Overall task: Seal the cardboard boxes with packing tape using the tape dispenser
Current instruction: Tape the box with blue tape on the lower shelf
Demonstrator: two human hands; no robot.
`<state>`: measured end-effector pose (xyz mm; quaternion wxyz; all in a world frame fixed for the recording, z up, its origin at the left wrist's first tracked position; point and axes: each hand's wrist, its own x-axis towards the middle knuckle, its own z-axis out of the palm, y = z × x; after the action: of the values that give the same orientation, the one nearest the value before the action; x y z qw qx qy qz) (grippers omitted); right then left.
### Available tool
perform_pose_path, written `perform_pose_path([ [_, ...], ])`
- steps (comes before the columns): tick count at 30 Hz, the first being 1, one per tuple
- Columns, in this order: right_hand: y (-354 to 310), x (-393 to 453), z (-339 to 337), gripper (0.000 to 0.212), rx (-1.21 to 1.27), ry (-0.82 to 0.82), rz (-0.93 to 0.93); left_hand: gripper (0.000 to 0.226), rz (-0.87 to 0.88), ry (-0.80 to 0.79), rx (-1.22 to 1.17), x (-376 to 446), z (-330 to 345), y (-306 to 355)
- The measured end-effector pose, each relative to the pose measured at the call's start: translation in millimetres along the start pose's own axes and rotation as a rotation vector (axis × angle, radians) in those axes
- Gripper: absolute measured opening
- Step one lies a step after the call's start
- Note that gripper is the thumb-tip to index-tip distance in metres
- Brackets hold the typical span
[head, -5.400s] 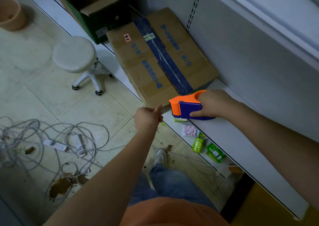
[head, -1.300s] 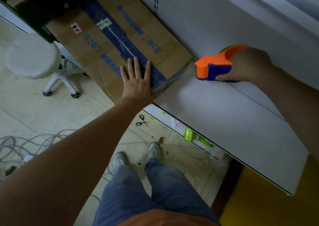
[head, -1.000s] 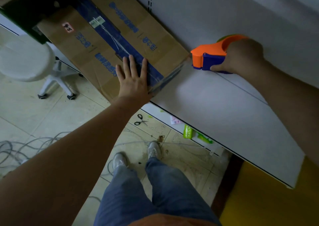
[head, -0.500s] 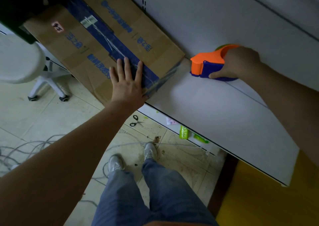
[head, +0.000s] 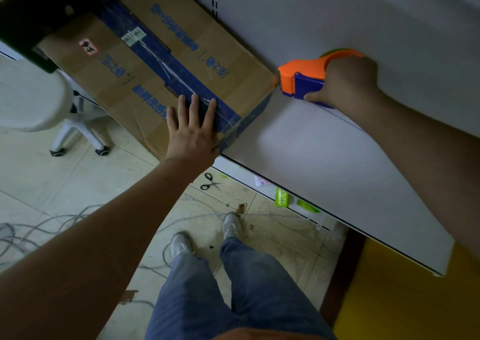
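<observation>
A brown cardboard box (head: 228, 61) with blue print lies on the white shelf (head: 324, 163). A strip of blue tape (head: 166, 61) covered by clear tape runs along its top seam and over the near end. My left hand (head: 192, 129) presses flat on the tape near the box's front end, fingers straight. My right hand (head: 348, 82) grips the orange and blue tape dispenser (head: 298, 82), which stands on the shelf with its nose at the box's right corner.
A white stool (head: 31, 98) stands at the left on the tiled floor. Black scissors (head: 209, 182), green packets (head: 281, 196) and tangled cables (head: 39, 230) lie on the floor. A dark box (head: 39, 7) sits behind the cardboard box. My legs and shoes are below.
My left hand, which pulled the tape end earlier, now lies flat on the box top. The dispenser has moved from the shelf's front edge to the box's right corner.
</observation>
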<state>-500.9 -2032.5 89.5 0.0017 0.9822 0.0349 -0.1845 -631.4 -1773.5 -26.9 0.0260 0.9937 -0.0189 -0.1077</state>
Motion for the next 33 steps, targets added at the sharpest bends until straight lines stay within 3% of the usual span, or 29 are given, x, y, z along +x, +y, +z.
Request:
perform_pose_path([
  [4, 1, 16, 7, 0.061, -0.136, 0.035, -0.007, 0.111, 0.0, 0.009, -0.019, 0, -1, 0],
  [8, -4, 29, 8, 0.042, -0.082, 0.044, 0.017, 0.111, -0.002, 0.047, -0.038, -6, 4, -2],
  [16, -14, 43, 20, 0.072, -0.112, 0.058, 0.035, 0.105, -0.008, 0.064, -0.05, -1, 5, -2],
  [23, 10, -10, 27, 0.074, 0.119, 0.165, 0.164, 0.094, -0.044, 0.055, -0.142, 0, -6, 1],
  [31, 16, -86, 59, 0.058, 0.299, 0.218, 0.221, 0.045, -0.2, 0.123, -0.071, 27, -25, 12],
  [33, 20, -95, 73, 0.059, 0.331, 0.217, 0.242, 0.038, -0.251, 0.203, -0.103, 36, -36, 21],
])
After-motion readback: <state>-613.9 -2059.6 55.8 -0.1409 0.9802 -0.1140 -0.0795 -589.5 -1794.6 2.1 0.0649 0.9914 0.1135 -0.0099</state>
